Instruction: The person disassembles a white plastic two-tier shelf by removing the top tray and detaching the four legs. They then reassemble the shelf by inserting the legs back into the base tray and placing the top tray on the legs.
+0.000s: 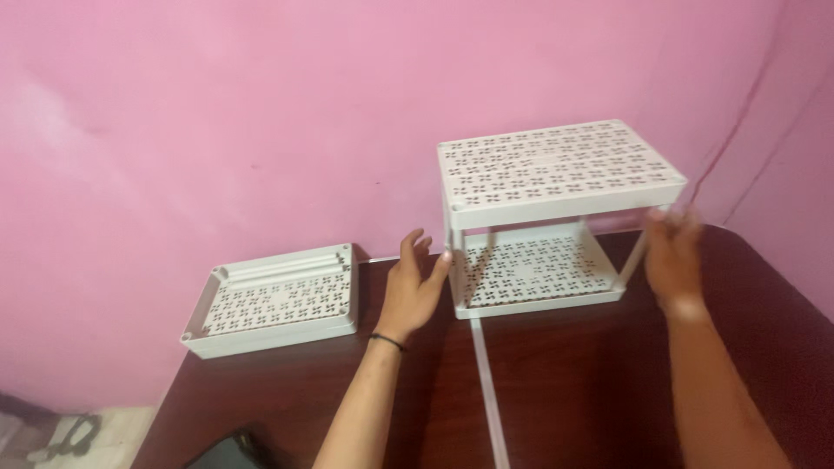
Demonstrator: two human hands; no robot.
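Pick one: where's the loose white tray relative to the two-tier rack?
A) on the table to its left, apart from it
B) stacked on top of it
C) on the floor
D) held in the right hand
A: the loose tray lies flat on the dark table, left of the two-tier rack, with the left hand between them.
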